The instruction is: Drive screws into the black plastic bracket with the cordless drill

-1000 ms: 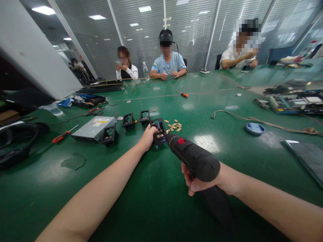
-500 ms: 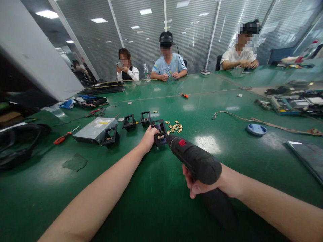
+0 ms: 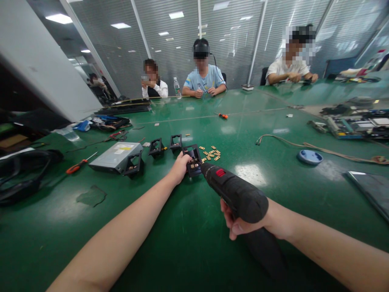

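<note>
My left hand (image 3: pixel 180 167) is closed on the left side of a black plastic frame (image 3: pixel 196 169), which has small brass-coloured pieces inside. In my right hand (image 3: pixel 232 221) is a black cordless drill (image 3: pixel 235 190) with a red switch on top. Its nose points at the frame's right side; whether the bit touches anything there is hidden. Just beyond the frame lie several small brass plates (image 3: pixel 211 153). Three similar black frames stand to the left: one (image 3: pixel 175 142) behind my hand, another (image 3: pixel 156 147) beside it, and a third (image 3: pixel 133 164) against a silver disc drive (image 3: pixel 117 156).
An orange screwdriver (image 3: pixel 77 166) lies left of the drive, and another (image 3: pixel 223 116) farther back. A blue dish (image 3: pixel 310 157), a cable (image 3: pixel 285 142), a tablet-like panel (image 3: pixel 369 190) and circuit boards (image 3: pixel 358 123) are on the right. Three people sit across the green table (image 3: pixel 182 243).
Both hands, the frame and the drill keep almost the same position. The view has shifted very slightly. Across the table, the person on the right has moved their hands.
</note>
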A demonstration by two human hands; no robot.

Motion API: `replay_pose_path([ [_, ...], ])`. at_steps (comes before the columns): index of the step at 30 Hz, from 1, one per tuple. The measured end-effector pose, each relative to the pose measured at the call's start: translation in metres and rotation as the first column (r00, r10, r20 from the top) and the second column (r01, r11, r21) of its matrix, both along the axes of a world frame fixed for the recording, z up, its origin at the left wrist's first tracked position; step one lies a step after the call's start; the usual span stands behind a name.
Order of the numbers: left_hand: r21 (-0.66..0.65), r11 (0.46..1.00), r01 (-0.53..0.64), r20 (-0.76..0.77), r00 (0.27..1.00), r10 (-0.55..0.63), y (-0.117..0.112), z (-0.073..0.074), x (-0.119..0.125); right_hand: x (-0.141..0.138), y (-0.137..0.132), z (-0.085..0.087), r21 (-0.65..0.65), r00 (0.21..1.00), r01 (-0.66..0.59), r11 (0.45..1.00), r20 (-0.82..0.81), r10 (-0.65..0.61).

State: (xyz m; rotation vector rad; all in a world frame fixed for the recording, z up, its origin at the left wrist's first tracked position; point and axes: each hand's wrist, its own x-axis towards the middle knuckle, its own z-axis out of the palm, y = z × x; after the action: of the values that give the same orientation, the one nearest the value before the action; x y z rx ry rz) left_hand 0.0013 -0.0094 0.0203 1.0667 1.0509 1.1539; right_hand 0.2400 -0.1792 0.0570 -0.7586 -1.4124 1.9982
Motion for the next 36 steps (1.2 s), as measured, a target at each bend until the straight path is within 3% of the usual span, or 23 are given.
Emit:
replay_pose_path([
  [7,0.011,1.0,0.002,0.002,1.0,-0.002,0.005,-0.006,-0.002,-0.002,0.0,0.007,-0.033,1.0,0.01,0.999,0.024,-0.009],
  [25,-0.005,1.0,-0.008,0.0,1.0,0.008,-0.002,0.002,0.0,-0.002,-0.001,0.01,-0.025,0.999,0.016,1.0,0.029,-0.015],
  [36,0.021,1.0,-0.008,-0.006,1.0,0.009,0.003,-0.002,0.0,-0.002,0.0,0.013,-0.032,0.999,0.019,0.999,0.05,-0.018],
])
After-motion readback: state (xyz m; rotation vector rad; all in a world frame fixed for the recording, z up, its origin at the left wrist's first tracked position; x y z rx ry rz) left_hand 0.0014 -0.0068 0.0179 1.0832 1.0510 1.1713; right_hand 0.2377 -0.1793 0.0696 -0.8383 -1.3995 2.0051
